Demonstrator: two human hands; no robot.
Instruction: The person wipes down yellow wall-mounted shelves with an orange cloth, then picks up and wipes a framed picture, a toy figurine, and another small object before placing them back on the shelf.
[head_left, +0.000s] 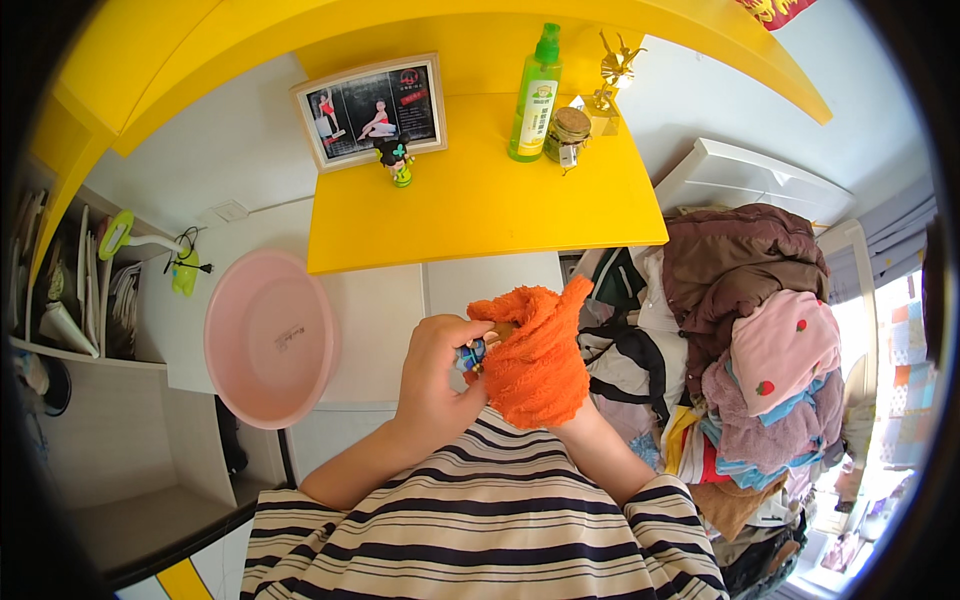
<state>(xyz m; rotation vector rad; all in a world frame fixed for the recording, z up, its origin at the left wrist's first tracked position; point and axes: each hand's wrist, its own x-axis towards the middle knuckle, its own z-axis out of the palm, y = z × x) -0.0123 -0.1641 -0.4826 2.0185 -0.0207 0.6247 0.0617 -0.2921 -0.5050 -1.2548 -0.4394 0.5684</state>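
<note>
In front of my striped shirt, my left hand (439, 371) grips a small figurine (472, 355) with blue parts between thumb and fingers. An orange terry cloth (536, 360) is wrapped over my right hand (583, 429), leaving only the wrist in sight. The cloth presses against the right side of the figurine and hides part of it. Both hands are held close together, just below the front edge of the yellow shelf (480, 217).
On the shelf stand a framed picture (371, 112), a small doll figurine (396, 161), a green spray bottle (535, 97), a corked glass jar (568, 135) and a gold dancer trophy (616, 71). A pink basin (270, 337) and green desk lamp (184, 274) are left; piled clothes (750, 255) lie right.
</note>
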